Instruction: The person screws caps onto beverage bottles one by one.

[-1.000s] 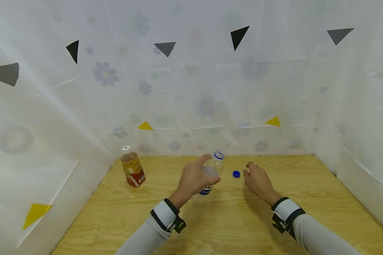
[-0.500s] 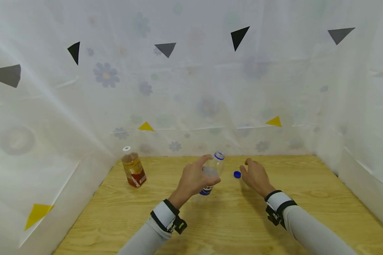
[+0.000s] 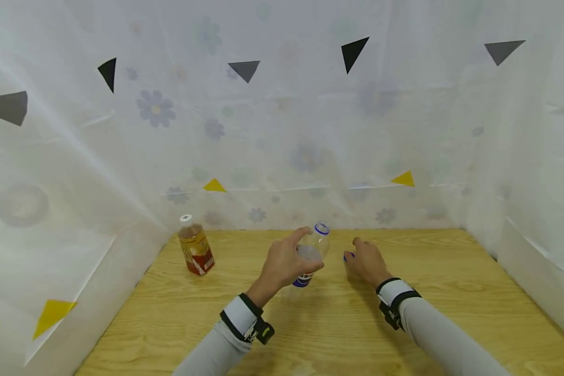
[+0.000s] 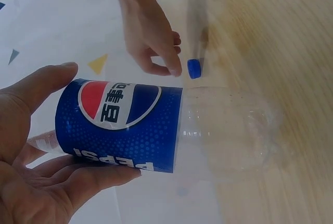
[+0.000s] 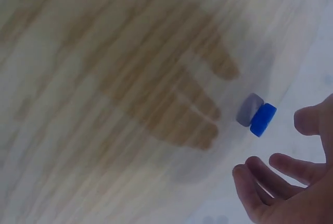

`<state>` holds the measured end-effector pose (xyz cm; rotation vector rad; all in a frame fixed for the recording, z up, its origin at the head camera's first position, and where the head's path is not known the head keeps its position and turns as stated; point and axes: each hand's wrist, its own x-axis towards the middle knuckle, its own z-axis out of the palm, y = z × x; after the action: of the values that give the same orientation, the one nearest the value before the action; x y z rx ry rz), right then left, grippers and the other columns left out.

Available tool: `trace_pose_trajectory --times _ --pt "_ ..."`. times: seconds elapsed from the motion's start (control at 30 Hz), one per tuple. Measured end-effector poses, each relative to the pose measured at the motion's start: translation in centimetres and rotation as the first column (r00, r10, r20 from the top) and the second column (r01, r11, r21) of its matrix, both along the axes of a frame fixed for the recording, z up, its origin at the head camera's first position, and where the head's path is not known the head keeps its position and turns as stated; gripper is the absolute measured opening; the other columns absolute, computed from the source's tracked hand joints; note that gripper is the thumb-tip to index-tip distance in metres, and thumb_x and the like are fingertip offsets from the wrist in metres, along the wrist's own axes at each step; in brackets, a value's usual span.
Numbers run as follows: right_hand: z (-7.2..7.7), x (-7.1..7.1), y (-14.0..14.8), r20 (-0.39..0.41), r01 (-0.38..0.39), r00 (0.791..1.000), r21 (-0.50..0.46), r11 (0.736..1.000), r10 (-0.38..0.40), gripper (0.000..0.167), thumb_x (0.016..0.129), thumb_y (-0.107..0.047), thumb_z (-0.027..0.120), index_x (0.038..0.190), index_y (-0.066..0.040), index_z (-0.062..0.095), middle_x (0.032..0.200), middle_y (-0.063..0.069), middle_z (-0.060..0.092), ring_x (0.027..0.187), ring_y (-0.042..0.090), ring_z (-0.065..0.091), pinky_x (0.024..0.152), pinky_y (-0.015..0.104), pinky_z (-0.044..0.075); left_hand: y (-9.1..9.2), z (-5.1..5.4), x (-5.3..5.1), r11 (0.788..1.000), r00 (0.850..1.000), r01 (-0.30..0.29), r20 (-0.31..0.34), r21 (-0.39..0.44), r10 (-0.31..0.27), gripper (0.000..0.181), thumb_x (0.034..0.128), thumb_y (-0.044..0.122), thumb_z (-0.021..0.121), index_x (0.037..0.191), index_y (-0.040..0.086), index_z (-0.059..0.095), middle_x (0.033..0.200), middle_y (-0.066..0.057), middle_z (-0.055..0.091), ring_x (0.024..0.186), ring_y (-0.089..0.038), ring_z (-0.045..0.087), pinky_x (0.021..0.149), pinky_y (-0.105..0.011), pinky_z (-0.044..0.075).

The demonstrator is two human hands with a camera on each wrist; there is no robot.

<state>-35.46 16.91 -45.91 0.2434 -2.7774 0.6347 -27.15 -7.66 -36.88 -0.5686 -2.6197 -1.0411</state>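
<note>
My left hand (image 3: 284, 263) holds a clear Pepsi bottle (image 4: 223, 135) with a blue label (image 4: 119, 125), thumb on one side and fingers on the other. Its uncapped mouth (image 3: 321, 228) has a blue ring and leans to the right in the head view. Whether its base touches the table is hard to tell. Right of the bottle, a blue bottle cap (image 5: 263, 120) lies on the table. My right hand (image 3: 366, 261) hovers over the cap and partly hides it in the head view. In the right wrist view its loosely bent thumb and fingers (image 5: 302, 169) stand apart from the cap.
A bottle of amber drink (image 3: 196, 250) with a white cap stands at the back left of the wooden table (image 3: 319, 329). White flower-patterned sheeting (image 3: 282, 146) with black, grey and yellow triangles encloses the table behind and at both sides.
My right hand has moved left and down over the blue bottle cap, which it now partly covers. The left hand and the Pepsi bottle have stayed in place.
</note>
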Motion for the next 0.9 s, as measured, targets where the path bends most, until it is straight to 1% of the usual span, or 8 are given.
trace_pose_trajectory --times 0.1,0.27,0.53,0.63,0.73,0.8,0.87,0.9 --pt "-0.4 0.3 -0.4 0.048 0.002 0.999 -0.012 1.0 -0.001 0.052 0.098 -0.022 0.061 0.136 0.012 0.051 0.119 0.039 0.06 0.106 0.054 0.061 0.089 0.062 0.052 0.1 0.0 0.0 1.0 1.0 0.001 -0.002 0.0 -0.001 0.072 0.0768 0.039 0.089 0.14 0.02 0.059 0.106 -0.017 0.075 0.088 -0.029 0.075 0.062 -0.035 0.059" --pt "-0.5 0.7 -0.9 0.124 0.006 0.992 0.013 1.0 -0.008 0.055 0.099 -0.022 0.059 0.144 0.007 0.047 0.127 0.04 0.057 0.113 0.057 0.058 0.094 0.066 0.049 0.1 0.0 0.2 1.0 1.0 0.003 0.012 0.01 -0.003 0.072 0.0772 0.038 0.089 0.14 0.02 0.059 0.108 -0.018 0.075 0.09 -0.03 0.075 0.063 -0.036 0.06" --pt "-0.4 0.7 -1.3 0.148 -0.011 0.989 0.147 0.989 -0.011 0.037 0.099 -0.01 0.059 0.132 0.007 0.057 0.115 0.034 0.062 0.107 0.052 0.061 0.087 0.062 0.054 -0.2 -0.2 0.2 1.0 0.999 -0.004 0.043 0.021 0.003 0.072 0.0778 0.038 0.088 0.141 0.021 0.058 0.108 -0.019 0.075 0.091 -0.03 0.075 0.064 -0.037 0.059" --pt "-0.5 0.6 -1.2 0.152 -0.003 0.988 0.149 0.989 -0.02 0.037 0.098 -0.007 0.059 0.13 0.01 0.057 0.114 0.034 0.062 0.106 0.05 0.062 0.087 0.059 0.055 -0.2 -0.2 0.1 1.0 0.999 -0.004 0.039 0.013 0.004 0.073 0.0778 0.039 0.088 0.141 0.021 0.058 0.107 -0.018 0.075 0.089 -0.03 0.075 0.062 -0.035 0.059" --pt "-0.6 0.5 -1.1 0.134 0.005 0.991 0.131 0.991 -0.022 0.032 0.096 -0.004 0.057 0.12 0.016 0.058 0.107 0.035 0.063 0.099 0.05 0.064 0.081 0.056 0.057 -0.1 0.0 0.1 1.0 0.999 -0.002 0.035 0.003 0.002 0.073 0.0777 0.04 0.088 0.142 0.021 0.057 0.107 -0.018 0.075 0.09 -0.029 0.074 0.062 -0.035 0.059" --pt "-0.7 0.4 -1.0 0.11 0.006 0.994 0.121 0.993 -0.019 0.02 0.092 -0.001 0.055 0.102 0.016 0.06 0.093 0.03 0.063 0.084 0.043 0.065 0.069 0.049 0.057 0.0 0.1 0.1 1.0 1.0 0.003 0.029 -0.002 -0.003 0.073 0.0778 0.04 0.088 0.142 0.022 0.058 0.108 -0.018 0.075 0.09 -0.029 0.075 0.063 -0.035 0.059" --pt "-0.8 0.3 -1.0 0.091 -0.006 0.996 0.109 0.994 -0.004 0.009 0.087 0.002 0.053 0.079 0.007 0.055 0.074 0.019 0.055 0.065 0.031 0.057 0.054 0.039 0.048 0.0 0.1 0.0 1.0 1.0 0.006 0.021 -0.009 -0.006 0.073 0.0779 0.04 0.088 0.141 0.021 0.058 0.108 -0.017 0.075 0.09 -0.03 0.075 0.063 -0.036 0.06" --pt "-0.9 0.2 -1.0 0.085 -0.013 0.996 0.099 0.995 0.005 0.013 0.084 0.004 0.052 0.072 0.001 0.05 0.069 0.013 0.049 0.06 0.025 0.05 0.05 0.035 0.041 0.0 0.1 0.0 1.0 1.0 0.007 0.018 -0.012 -0.007 0.072 0.0779 0.039 0.088 0.141 0.021 0.058 0.108 -0.017 0.075 0.09 -0.03 0.075 0.064 -0.037 0.06"
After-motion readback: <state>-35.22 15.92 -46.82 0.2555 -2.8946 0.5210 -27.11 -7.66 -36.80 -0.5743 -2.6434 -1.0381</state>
